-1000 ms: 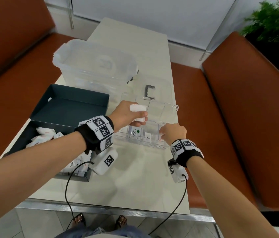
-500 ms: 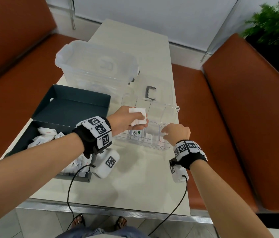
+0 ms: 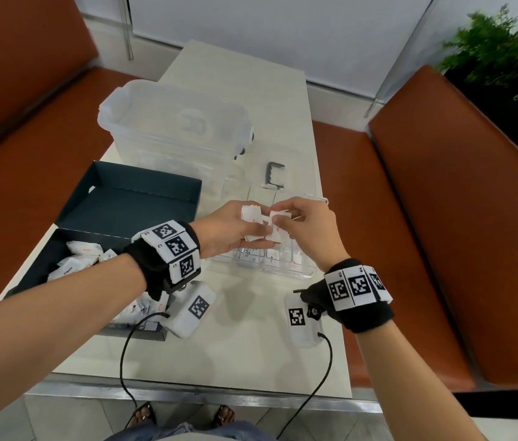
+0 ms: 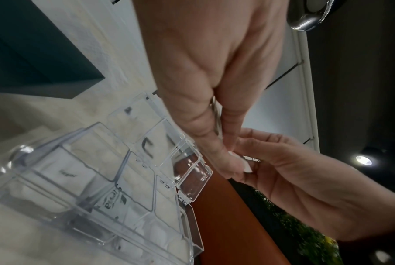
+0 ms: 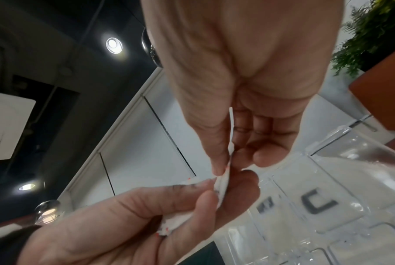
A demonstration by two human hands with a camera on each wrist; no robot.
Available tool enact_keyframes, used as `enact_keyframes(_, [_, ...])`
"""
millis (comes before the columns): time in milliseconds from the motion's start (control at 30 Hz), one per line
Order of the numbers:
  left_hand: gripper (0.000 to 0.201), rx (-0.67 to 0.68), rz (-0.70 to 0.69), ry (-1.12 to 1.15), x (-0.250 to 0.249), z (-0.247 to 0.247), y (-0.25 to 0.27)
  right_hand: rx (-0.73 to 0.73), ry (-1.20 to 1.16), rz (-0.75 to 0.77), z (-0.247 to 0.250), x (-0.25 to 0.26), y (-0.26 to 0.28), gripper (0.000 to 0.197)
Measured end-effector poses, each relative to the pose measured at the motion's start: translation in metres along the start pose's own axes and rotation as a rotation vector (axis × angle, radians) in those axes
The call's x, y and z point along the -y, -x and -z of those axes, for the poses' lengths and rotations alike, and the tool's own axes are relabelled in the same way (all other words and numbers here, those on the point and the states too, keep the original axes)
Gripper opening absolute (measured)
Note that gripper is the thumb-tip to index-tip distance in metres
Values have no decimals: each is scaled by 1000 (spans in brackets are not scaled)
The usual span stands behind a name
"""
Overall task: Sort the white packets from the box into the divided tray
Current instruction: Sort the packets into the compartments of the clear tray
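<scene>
Both hands meet just above the clear divided tray (image 3: 302, 275), which holds a few white packets in its near compartments. My left hand (image 3: 257, 231) grips a small bunch of white packets (image 3: 250, 215). My right hand (image 3: 278, 219) pinches one white packet (image 3: 278, 231) between thumb and forefinger, right against that bunch. In the right wrist view the right hand (image 5: 226, 167) pinches the packet's edge while the left hand (image 5: 146, 215) curls round the bunch (image 5: 176, 226). The tray (image 4: 121, 166) lies below the left hand (image 4: 217, 125). More packets (image 3: 76, 251) lie in the dark box (image 3: 143, 205).
A large clear storage bin (image 3: 174, 128) stands behind the box. A clear lid with a grey handle (image 3: 274, 174) lies beyond the tray. Orange benches flank the narrow table (image 3: 251, 345); its right edge is close to the tray.
My right hand left the tray's right front corner and rose to the left hand's packets, taking one in a pinch. The left hand lifted slightly with its bunch.
</scene>
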State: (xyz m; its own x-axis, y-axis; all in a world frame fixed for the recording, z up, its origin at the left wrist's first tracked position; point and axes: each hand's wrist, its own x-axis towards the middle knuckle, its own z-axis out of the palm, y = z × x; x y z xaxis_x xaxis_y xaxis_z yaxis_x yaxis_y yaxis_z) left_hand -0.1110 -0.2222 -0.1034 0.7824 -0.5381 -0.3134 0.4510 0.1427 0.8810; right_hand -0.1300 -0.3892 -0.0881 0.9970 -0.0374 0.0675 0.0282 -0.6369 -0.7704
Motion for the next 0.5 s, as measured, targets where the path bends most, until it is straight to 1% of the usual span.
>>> enact_keyframes(67, [21, -44, 25, 49, -3, -1, 1, -26, -32, -6, 3, -1, -2, 12])
enact_keyframes(133, [26, -87, 83, 170, -5, 1, 0, -76, -50, -5, 9, -3, -4, 13])
enact_keyframes(167, [30, -86, 101, 227, -6, 2, 1, -100, -66, -13, 12, -4, -5, 13])
enact_keyframes(233, [36, -85, 105, 254, -7, 4, 1, -130, -123, -46, 17, -4, -7, 13])
enact_keyframes(300, [34, -84, 89, 217, -7, 7, 1, -118, -195, -65, 20, 0, -8, 12])
enact_keyframes(367, [31, -46, 64, 178, -4, 9, 2, -64, -240, -52, 21, 5, -9, 12])
enact_keyframes(433, [25, 6, 15, 78, -2, 11, 3, 12, -245, -27, 19, 10, -9, 14])
enact_keyframes(500, [23, -1, -32, -45, 0, 11, 4, 75, -202, -9, 17, 13, -9, 17])
